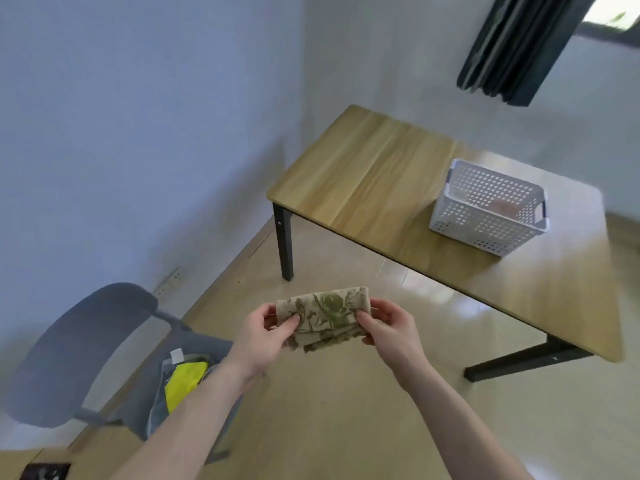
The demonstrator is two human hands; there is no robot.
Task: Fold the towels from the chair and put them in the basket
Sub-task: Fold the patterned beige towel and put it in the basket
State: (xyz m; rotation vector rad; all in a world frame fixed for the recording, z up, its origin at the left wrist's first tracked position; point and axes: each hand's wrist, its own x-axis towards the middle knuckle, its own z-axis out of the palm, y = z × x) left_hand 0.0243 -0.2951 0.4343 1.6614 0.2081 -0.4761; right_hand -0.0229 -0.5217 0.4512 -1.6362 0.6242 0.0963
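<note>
Above floor | left hand (pixel 266 336), right hand (pixel 389 329) pinch folded towel (pixel 325 317)

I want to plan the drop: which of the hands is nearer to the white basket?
Right. The right hand holds the towel's end toward the white basket; the left hand holds the far end.

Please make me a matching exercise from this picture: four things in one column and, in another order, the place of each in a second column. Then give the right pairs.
Things:
1. floral towel
2. basket
3. yellow towel
4. curtain

Places:
A. on the chair seat
B. by the window, top right
C. held between the left hand and the right hand
D. on the table

Pairs: 1-C, 2-D, 3-A, 4-B
</note>
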